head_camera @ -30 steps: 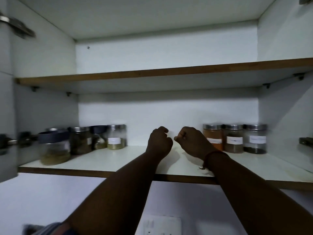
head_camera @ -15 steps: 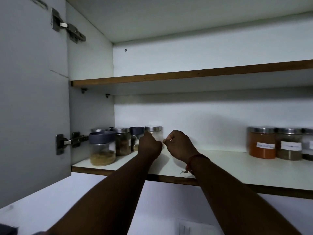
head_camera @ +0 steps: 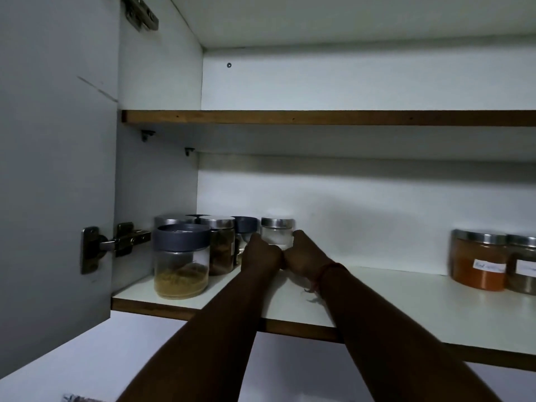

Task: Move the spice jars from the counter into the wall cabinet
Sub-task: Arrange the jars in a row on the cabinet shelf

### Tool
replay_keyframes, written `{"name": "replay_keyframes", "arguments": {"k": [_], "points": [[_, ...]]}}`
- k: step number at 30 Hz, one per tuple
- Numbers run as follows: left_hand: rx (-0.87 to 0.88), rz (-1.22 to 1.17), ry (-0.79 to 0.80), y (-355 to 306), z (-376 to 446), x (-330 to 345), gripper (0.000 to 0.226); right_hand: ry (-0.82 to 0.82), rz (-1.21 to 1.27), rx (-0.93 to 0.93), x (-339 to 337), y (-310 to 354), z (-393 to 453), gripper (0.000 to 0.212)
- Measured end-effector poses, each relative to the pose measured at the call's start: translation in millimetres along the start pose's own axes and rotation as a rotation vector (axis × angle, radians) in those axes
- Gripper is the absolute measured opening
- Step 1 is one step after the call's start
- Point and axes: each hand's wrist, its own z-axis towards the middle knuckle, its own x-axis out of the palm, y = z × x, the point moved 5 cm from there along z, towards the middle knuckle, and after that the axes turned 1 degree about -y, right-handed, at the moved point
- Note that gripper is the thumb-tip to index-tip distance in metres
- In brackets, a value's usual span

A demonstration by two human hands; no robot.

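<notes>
On the lower shelf of the open wall cabinet, both my hands are curled into fists that touch each other. My left hand and my right hand sit in front of the lower part of a clear steel-lidded jar, which rises between their knuckles. Its base is hidden, so contact with it is unclear. Left of it stand several jars: a grey-lidded jar of yellow grains, a steel-lidded dark jar and a grey-lidded jar behind. At the far right stand an orange spice jar and a brown one.
The cabinet door hangs open on the left, with its hinge beside the jars. An upper shelf runs across above. A red thread is tied around my right wrist.
Both fists have travelled left along the lower shelf, from its middle to the clear jar in the left group. The view has swung left, so the right-hand jars now sit at the frame edge.
</notes>
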Motion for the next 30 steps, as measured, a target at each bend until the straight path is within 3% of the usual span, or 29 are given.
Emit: {"name": "replay_keyframes", "arguments": {"k": [3,6,11,18,23,30], "points": [[0.017,-0.012,0.014,1,0,-2,0.052,0.01,0.103,-0.035,16,-47,47,0.07],[0.054,-0.04,0.008,10,14,1,0.057,-0.016,0.208,-0.027,-4,-16,7,0.065],[0.125,-0.135,0.04,1,-6,-3,0.035,-0.057,0.249,-0.013,-35,12,-40,0.064],[0.236,-0.274,0.123,-30,-51,0,0.047,-0.049,0.316,-0.127,-86,31,-79,0.05],[0.276,-0.348,0.171,-62,-81,11,0.063,-0.075,0.36,-0.175,-125,25,-105,0.057],[0.314,-0.319,0.222,-91,-113,52,0.046,-0.216,0.442,-0.202,-181,3,-141,0.058]]}}
